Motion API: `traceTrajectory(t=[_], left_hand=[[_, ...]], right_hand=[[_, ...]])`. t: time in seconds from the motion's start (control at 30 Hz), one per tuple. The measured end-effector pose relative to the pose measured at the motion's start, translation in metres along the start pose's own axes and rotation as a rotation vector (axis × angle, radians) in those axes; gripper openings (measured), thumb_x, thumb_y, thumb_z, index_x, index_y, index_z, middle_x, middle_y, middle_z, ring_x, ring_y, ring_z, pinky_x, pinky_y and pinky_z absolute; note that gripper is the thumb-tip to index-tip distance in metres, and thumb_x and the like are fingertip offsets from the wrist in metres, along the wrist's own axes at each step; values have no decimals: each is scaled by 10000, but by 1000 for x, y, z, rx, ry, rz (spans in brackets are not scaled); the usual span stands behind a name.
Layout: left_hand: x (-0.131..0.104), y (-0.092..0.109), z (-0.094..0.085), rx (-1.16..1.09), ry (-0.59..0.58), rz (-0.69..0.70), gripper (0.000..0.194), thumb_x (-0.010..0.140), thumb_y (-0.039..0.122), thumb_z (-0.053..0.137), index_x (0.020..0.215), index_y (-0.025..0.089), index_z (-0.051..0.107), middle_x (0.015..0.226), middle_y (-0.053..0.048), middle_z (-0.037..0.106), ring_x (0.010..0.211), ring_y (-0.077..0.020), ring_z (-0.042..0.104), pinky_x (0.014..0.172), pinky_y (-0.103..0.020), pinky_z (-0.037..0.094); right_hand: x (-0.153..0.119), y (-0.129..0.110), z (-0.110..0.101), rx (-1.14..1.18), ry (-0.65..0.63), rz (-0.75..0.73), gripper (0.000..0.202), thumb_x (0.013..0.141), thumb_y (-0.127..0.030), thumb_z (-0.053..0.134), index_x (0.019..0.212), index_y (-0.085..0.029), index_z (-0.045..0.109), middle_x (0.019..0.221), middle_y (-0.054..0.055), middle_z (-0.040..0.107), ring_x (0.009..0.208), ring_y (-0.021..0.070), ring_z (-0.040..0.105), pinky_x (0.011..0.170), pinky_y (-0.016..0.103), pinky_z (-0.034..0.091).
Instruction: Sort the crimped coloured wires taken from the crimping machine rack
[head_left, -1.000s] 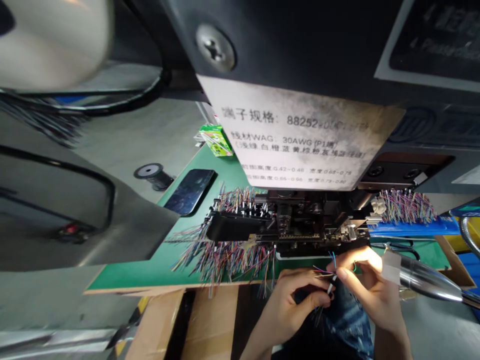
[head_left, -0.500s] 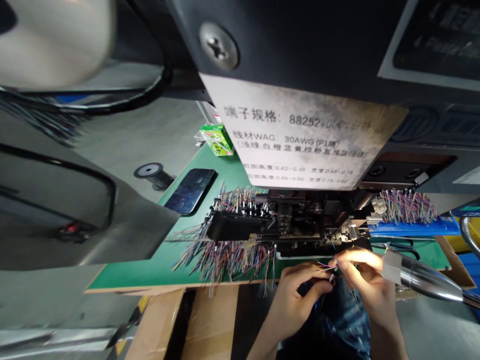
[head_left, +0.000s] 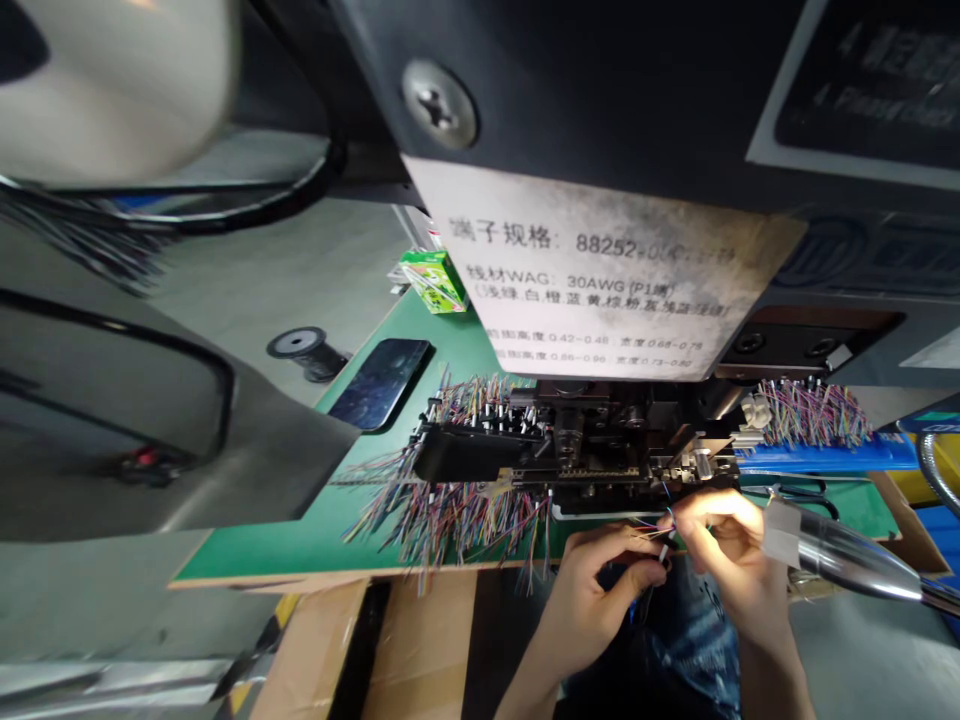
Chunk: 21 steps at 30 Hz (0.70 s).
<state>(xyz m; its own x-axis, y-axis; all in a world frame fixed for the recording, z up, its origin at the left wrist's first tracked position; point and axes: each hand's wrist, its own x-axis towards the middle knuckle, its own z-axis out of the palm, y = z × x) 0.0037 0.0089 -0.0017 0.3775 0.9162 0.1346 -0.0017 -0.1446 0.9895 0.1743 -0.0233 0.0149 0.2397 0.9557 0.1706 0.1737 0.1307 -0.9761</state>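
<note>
My left hand [head_left: 600,590] pinches a small cable end with thin coloured wires [head_left: 646,533] fanning out of it. Close on its right, my right hand [head_left: 724,545] has thumb and fingers pressed together on the wires, with a blue strand rising above the fingertips. Both hands are in front of the dark crimping machine [head_left: 592,490], below its metal parts. A white-tipped piece [head_left: 664,553] shows between the hands. The fingertips partly hide the wire ends.
Bundles of coloured wires [head_left: 465,520] hang over the front edge of the green table [head_left: 262,550]. A black phone [head_left: 381,383] and a green box [head_left: 435,281] lie behind. The metal lamp [head_left: 847,555] stands close beside my right hand. More wires rest on a blue tray [head_left: 832,458].
My right hand has shifted very slightly, and the blue strand now stands up nearer its fingertips. My left hand stays almost in place.
</note>
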Motion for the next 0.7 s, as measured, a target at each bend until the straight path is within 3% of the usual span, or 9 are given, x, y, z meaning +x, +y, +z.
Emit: traceTrajectory(t=[0.2,0.4,0.53,0.7], left_hand=[[-2,-3,0,58,12,15,128,893,181,778,880,249,886,903,-24,888,863,-219,826,885,-270,609],[-2,-7,3,112,72,20,124,891,200,764,872,233,882,907,-51,884,844,-234,825,862,-293,635],[1,-4,7,87,102,38,129,889,190,747,863,211,871,873,-63,871,784,-223,814,771,-269,650],[2,-1,8,51,123,65,135,880,152,747,861,210,868,847,-53,863,767,-202,807,726,-227,638]], right_hand=[[0,4,2,-34,67,0,171,971,-359,742,882,-237,822,758,34,780,515,147,567,488,273,481],[0,7,4,-57,102,42,234,958,-427,761,904,-220,857,561,-11,639,461,147,525,466,282,463],[1,4,6,-36,88,74,238,965,-443,756,953,-231,862,570,-7,684,447,152,553,474,291,481],[3,0,8,15,99,115,201,958,-416,760,980,-240,856,733,32,813,446,157,568,462,303,504]])
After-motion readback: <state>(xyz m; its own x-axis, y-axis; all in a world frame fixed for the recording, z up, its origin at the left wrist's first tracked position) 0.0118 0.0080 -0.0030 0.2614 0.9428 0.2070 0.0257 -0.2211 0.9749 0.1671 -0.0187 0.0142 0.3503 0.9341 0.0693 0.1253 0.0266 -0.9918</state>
